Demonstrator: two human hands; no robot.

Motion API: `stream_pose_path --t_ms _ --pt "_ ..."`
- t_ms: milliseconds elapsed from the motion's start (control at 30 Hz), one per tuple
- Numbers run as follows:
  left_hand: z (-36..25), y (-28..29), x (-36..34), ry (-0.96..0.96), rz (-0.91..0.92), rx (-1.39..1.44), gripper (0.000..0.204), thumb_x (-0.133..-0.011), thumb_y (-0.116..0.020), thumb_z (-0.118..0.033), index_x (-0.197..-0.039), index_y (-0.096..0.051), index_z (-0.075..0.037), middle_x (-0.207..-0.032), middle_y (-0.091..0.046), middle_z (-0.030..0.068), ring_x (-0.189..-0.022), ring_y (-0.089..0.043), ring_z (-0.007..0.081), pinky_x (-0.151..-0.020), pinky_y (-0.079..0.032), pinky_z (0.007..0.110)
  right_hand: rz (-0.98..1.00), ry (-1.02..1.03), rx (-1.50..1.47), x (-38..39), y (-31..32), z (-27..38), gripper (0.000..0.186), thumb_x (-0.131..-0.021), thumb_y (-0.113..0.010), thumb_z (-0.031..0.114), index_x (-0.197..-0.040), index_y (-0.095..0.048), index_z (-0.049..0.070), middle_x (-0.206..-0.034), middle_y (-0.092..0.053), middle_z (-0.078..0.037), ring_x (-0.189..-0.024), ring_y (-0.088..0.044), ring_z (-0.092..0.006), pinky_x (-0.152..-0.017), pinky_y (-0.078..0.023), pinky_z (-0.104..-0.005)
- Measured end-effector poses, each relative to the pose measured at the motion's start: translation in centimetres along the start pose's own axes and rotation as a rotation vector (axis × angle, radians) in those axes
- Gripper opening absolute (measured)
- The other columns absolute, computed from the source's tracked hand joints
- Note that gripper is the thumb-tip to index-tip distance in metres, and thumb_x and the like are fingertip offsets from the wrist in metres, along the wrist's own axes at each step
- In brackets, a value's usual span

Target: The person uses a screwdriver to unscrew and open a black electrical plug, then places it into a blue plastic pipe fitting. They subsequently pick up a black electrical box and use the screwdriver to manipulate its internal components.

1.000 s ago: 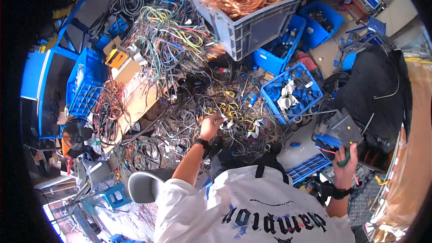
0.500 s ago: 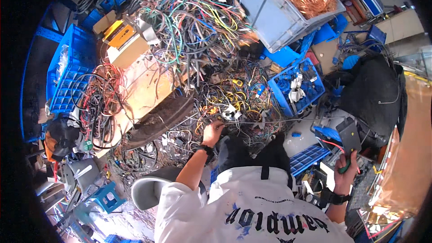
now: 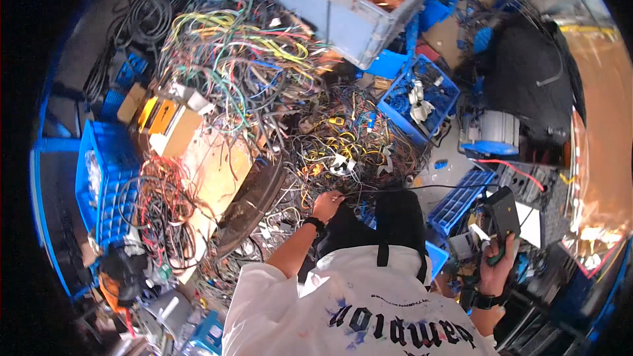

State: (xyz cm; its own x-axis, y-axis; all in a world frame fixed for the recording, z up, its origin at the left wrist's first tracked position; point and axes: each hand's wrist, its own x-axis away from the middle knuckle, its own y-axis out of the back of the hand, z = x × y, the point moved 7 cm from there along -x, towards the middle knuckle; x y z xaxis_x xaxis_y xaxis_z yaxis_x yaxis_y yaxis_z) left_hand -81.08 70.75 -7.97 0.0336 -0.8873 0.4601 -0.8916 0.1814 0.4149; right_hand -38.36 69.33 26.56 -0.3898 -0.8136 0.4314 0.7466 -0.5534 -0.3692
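Observation:
My left hand (image 3: 328, 205), a dark band at its wrist, is closed in a pinch above my dark trousers. Its fingers grip one end of a thin dark cable (image 3: 428, 187), which stretches across to the right. At the cable's other end, my right hand (image 3: 497, 265) is wrapped round a black box-shaped thing (image 3: 502, 213). Something green (image 3: 496, 257) shows in that palm; whether it belongs to the black thing I cannot tell. Just beyond my left hand lies a tangle of mixed cables (image 3: 343, 148) with yellow, blue and white plugs among them.
A larger heap of coloured wires (image 3: 244, 66) rises at the far left, beside a wooden board (image 3: 227, 165). Behind stands a grey bin (image 3: 330, 23) of copper wire. A blue crate (image 3: 455, 102) of connectors is to the right, a blue slatted crate (image 3: 461, 201) nearer me.
The view has shifted and turned. The cable between my hands now sags and runs to the black box-shaped thing, which my right hand still holds. My left hand keeps its pinch.

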Motion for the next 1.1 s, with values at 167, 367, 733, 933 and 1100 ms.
stream_pose_path --t_ms 167,367,733,933,1100 --pt "-2.2 -0.4 -1.4 -0.060 0.048 -0.111 0.025 -0.084 -0.066 -0.029 -0.097 -0.071 -0.009 -0.092 -0.070 0.0132 -0.086 -0.068 0.0299 -0.075 -0.053 0.039 -0.233 0.023 -0.091 1.4 4.9 0.3 0.023 -0.093 -0.062 0.030 -0.101 -0.057 0.009 -0.070 -0.054 0.000 -0.052 -0.043 -0.0076 -0.046 -0.035 -0.0222" --pt "-5.3 1.5 -4.0 -0.163 -0.118 -0.084 0.022 -0.086 -0.066 -0.021 -0.099 -0.069 -0.004 -0.092 -0.070 0.0155 -0.083 -0.068 0.0286 -0.072 -0.051 0.036 -0.329 0.018 -0.164 1.9 9.8 -0.6 0.023 -0.092 -0.062 0.033 -0.094 -0.056 0.011 -0.064 -0.053 0.002 -0.049 -0.044 -0.0074 -0.046 -0.036 -0.0222" --pt "-17.0 0.4 -8.0 -0.393 0.076 -0.135 0.016 -0.087 -0.065 -0.014 -0.095 -0.066 0.001 -0.084 -0.067 0.0077 -0.073 -0.061 0.0125 -0.069 -0.049 0.028 -0.573 0.201 -0.386 7.5 14.5 -0.4 0.018 -0.092 -0.063 0.027 -0.095 -0.056 0.011 -0.066 -0.049 0.002 -0.054 -0.046 -0.0094 -0.049 -0.035 -0.0241" --pt "-19.9 -1.4 -10.5 -0.611 0.131 -0.255 0.014 -0.087 -0.065 -0.009 -0.096 -0.066 0.001 -0.082 -0.066 0.0060 -0.069 -0.057 0.0122 -0.066 -0.047 0.028 -0.674 0.258 -0.402 12.7 19.2 -2.1 0.013 -0.094 -0.060 0.025 -0.092 -0.055 0.014 -0.070 -0.048 0.004 -0.052 -0.041 -0.0075 -0.047 -0.035 -0.0223" --pt "-22.9 -2.7 -11.3 -0.585 0.193 -0.166 0.014 -0.087 -0.065 -0.011 -0.094 -0.065 0.001 -0.083 -0.065 0.0073 -0.072 -0.058 0.0180 -0.068 -0.047 0.033 -0.836 0.365 -0.430 16.1 21.2 -1.8 0.012 -0.094 -0.060 0.026 -0.093 -0.056 0.014 -0.067 -0.046 0.004 -0.051 -0.040 -0.0077 -0.046 -0.035 -0.0219"
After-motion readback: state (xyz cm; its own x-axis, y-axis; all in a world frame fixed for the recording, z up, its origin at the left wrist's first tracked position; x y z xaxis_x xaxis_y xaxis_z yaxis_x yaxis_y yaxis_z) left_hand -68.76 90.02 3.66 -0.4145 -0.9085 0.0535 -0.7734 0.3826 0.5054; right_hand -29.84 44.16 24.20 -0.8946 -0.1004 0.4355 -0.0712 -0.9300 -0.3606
